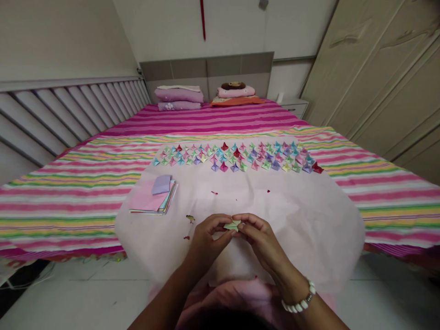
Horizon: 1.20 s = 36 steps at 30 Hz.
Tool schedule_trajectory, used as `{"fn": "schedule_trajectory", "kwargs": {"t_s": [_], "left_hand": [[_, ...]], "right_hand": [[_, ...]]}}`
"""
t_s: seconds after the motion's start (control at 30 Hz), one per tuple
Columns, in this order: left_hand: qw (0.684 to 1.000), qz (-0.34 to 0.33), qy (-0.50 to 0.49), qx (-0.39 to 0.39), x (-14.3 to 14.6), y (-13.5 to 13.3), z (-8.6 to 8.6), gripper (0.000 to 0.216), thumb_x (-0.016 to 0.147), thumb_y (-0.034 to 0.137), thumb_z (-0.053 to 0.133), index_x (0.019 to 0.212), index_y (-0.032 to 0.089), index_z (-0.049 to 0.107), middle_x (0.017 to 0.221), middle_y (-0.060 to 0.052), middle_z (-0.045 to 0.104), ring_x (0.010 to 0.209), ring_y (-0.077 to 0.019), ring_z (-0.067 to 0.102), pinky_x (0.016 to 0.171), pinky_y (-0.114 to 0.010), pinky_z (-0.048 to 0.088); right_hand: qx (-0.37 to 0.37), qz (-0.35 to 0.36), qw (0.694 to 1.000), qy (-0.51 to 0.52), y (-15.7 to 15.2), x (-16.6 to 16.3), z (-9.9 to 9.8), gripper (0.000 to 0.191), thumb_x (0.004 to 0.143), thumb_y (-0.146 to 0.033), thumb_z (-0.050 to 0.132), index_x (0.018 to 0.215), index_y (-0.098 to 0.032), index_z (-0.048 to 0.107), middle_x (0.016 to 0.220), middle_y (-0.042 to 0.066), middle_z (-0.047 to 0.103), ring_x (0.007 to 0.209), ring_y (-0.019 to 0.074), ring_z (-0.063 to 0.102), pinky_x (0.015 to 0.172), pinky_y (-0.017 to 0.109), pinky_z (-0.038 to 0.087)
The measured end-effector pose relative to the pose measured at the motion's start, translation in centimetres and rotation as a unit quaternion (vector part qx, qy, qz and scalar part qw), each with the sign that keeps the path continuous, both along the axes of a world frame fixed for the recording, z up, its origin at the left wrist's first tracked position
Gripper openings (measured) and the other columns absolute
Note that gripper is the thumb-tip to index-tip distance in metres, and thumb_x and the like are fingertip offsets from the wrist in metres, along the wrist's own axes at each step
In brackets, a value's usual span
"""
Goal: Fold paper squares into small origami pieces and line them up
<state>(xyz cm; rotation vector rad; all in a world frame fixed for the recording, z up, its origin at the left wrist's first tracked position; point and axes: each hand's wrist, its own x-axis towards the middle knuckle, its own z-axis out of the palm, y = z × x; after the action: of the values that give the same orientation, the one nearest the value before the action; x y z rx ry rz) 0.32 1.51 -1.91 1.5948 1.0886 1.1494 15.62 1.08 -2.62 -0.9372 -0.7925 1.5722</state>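
A small light green folded paper piece (232, 225) is pinched between my two hands above the pale cloth (295, 215). My left hand (213, 233) grips its left side, thumb below and fingers above. On the other side my right hand (257, 236) closes fingers and thumb on it, partly hiding it. Farther off, several folded paper shapes (234, 167) in many colours lie in rows along the cloth's far edge. To the left rests a stack of coloured paper sheets (146, 196), with a purple paper piece (161, 184) on top.
Small red scraps (214, 192) and a yellow-and-dark scrap (190, 219) lie on the cloth. Beneath it spreads a striped bedsheet (75, 188). Folded bedding (180, 95) sits by the headboard (240, 68). A slatted rail (68, 110) runs along the left, a wardrobe (388, 82) along the right.
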Motion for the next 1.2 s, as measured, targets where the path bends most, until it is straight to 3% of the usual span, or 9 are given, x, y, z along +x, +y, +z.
{"fn": "schedule_trajectory", "kwargs": {"t_s": [0.13,0.3,0.43,0.53,0.67,0.93,1.03,1.2], "left_hand": [[0.997,0.037,-0.034,-0.066,0.1,0.0,0.1,0.014,0.078,0.028,0.065,0.088,0.019,0.070,0.086,-0.005,0.073,0.079,-0.0179,0.068,0.073,-0.028,0.054],[0.992,0.055,-0.054,-0.101,0.2,0.1,0.1,0.016,0.077,0.032,0.065,0.079,0.018,0.073,0.068,-0.002,0.071,0.065,-0.0157,0.065,0.063,-0.026,0.051],[0.989,0.038,-0.073,-0.123,-0.1,0.5,0.3,0.019,0.072,0.032,0.070,0.084,0.017,0.073,0.075,-0.003,0.072,0.071,-0.0163,0.064,0.068,-0.027,0.050],[0.984,0.008,-0.084,-0.157,-0.2,0.8,0.6,0.022,0.072,0.033,0.071,0.087,0.017,0.073,0.079,-0.004,0.073,0.076,-0.0169,0.064,0.072,-0.027,0.049],[0.982,0.010,-0.102,-0.161,0.1,0.8,0.8,0.018,0.072,0.034,0.070,0.074,0.016,0.072,0.069,-0.002,0.069,0.068,-0.0141,0.059,0.066,-0.025,0.044],[0.956,0.019,-0.219,-0.192,1.2,0.4,0.1,0.022,0.074,0.033,0.067,0.062,0.016,0.061,0.053,0.004,0.056,0.050,-0.0103,0.049,0.054,-0.024,0.039],[0.962,0.042,-0.192,-0.190,1.2,0.5,-0.1,0.022,0.076,0.035,0.066,0.065,0.016,0.063,0.055,0.003,0.056,0.053,-0.0104,0.049,0.055,-0.024,0.039],[0.970,0.025,-0.150,-0.188,0.5,0.7,0.4,0.019,0.073,0.033,0.069,0.082,0.016,0.071,0.071,0.000,0.066,0.065,-0.0121,0.055,0.064,-0.024,0.042]], "right_hand": [[0.017,0.042,0.999,0.006,0.0,0.0,0.1,0.023,0.066,-0.026,0.076,0.088,-0.018,0.073,0.077,0.004,0.072,0.071,0.0162,0.064,0.072,0.030,0.050],[0.028,0.023,0.998,-0.057,0.3,-0.1,-0.3,0.019,0.067,-0.032,0.077,0.074,-0.016,0.069,0.055,-0.002,0.062,0.049,0.0088,0.050,0.051,0.022,0.038],[0.027,0.018,0.995,-0.093,0.2,-0.1,-0.2,0.025,0.064,-0.036,0.079,0.067,-0.015,0.066,0.051,-0.005,0.053,0.046,0.0065,0.042,0.047,0.020,0.030],[0.030,0.039,0.993,-0.104,0.1,-0.2,0.0,0.028,0.061,-0.039,0.080,0.068,-0.015,0.066,0.050,-0.006,0.050,0.045,0.0069,0.040,0.047,0.021,0.029],[0.039,0.049,0.991,-0.120,0.0,-0.6,0.2,0.031,0.060,-0.042,0.080,0.064,-0.017,0.063,0.046,-0.008,0.042,0.044,0.0072,0.036,0.046,0.022,0.027],[0.085,0.074,0.977,-0.180,-0.2,-1.2,-0.3,0.037,0.072,-0.048,0.069,0.055,-0.018,0.056,0.047,-0.005,0.047,0.045,0.0089,0.040,0.047,0.023,0.029],[0.085,0.070,0.977,-0.181,-0.2,-1.2,-0.6,0.038,0.073,-0.048,0.068,0.054,-0.018,0.054,0.047,-0.005,0.048,0.044,0.0087,0.038,0.047,0.023,0.028],[0.051,0.038,0.987,-0.149,-0.2,-1.0,-0.8,0.036,0.072,-0.047,0.069,0.056,-0.017,0.056,0.048,-0.005,0.050,0.043,0.0077,0.037,0.046,0.023,0.025]]}}
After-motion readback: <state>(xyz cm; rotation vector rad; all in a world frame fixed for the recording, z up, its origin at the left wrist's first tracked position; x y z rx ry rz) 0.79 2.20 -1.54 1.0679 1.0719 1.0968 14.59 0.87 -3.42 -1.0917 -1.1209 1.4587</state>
